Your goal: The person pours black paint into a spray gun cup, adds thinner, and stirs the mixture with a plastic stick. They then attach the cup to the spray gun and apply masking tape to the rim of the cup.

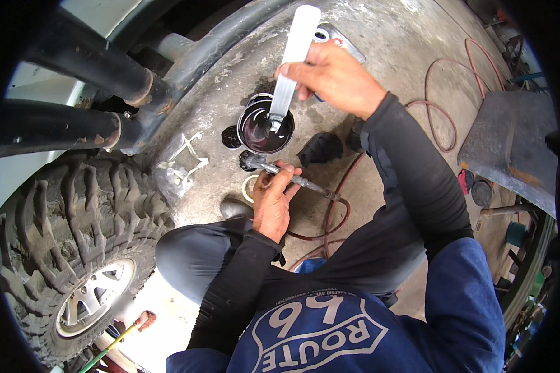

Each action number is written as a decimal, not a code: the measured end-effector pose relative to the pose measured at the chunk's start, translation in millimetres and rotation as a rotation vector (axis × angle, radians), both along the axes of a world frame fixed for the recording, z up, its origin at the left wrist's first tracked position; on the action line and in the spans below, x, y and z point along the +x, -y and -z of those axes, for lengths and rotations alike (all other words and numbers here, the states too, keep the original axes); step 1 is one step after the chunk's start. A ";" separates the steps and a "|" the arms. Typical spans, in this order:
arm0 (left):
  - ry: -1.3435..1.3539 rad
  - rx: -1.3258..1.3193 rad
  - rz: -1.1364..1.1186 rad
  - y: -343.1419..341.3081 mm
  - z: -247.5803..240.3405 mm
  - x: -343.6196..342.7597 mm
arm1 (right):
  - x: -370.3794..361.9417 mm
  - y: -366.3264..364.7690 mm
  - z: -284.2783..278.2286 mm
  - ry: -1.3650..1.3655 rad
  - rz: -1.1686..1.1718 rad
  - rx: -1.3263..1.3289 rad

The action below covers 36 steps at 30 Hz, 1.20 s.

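Note:
My right hand (337, 76) pinches a flat white stir stick (295, 50), its lower end dipped into an open can (242, 117) of glossy dark paint. The stick leans, its upper end standing well above my fingers. Closed round a slim metal spray gun (298, 180), my left hand (272, 202) is just below the can. A reddish air hose (347, 208) joins the gun's right end. Its other end, by a small dark round piece (246, 161), lies close to the can's rim. A dark round lid (231, 137) touches or nearly touches the can's left side.
Right of the can lies a crumpled black cloth (322, 148). A metal tin (343, 43) stands beyond my right hand. Near my left hand is a tape roll (249, 188). A clear plastic bag (175, 177), a big tyre (74, 230) and black vehicle tubes (56, 133) flank the left.

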<state>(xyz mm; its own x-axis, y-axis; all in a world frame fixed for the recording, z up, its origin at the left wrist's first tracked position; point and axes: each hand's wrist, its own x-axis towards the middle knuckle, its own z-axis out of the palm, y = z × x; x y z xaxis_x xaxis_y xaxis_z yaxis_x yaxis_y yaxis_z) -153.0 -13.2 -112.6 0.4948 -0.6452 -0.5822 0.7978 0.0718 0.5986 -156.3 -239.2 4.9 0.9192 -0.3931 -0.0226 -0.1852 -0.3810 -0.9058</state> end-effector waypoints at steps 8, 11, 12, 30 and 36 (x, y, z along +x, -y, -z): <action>-0.026 0.000 -0.029 0.8 2.6 1.5 | -40.2 17.5 -66.0 0.360 -0.049 0.092; -0.017 0.000 -0.024 1.0 2.3 1.5 | -53.4 17.4 -83.3 0.400 -0.145 -0.030; -0.017 -0.007 -0.028 0.7 2.1 1.5 | -54.3 17.2 -85.7 0.438 -0.151 -0.032; -0.010 0.008 -0.025 0.0 -0.1 2.1 | -70.8 21.8 -106.4 0.573 -0.184 -0.075; -0.008 0.011 -0.025 0.2 -0.3 2.1 | -71.8 25.3 -106.6 0.557 -0.183 -0.094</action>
<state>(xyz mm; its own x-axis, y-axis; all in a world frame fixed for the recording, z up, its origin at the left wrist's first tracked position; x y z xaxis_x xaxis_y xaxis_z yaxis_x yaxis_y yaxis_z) -150.9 -13.4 -112.3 0.5056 -0.6266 -0.5931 0.8009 0.0853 0.5927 -228.1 -264.6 111.4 0.8357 -0.2042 0.5098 0.3844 -0.4453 -0.8086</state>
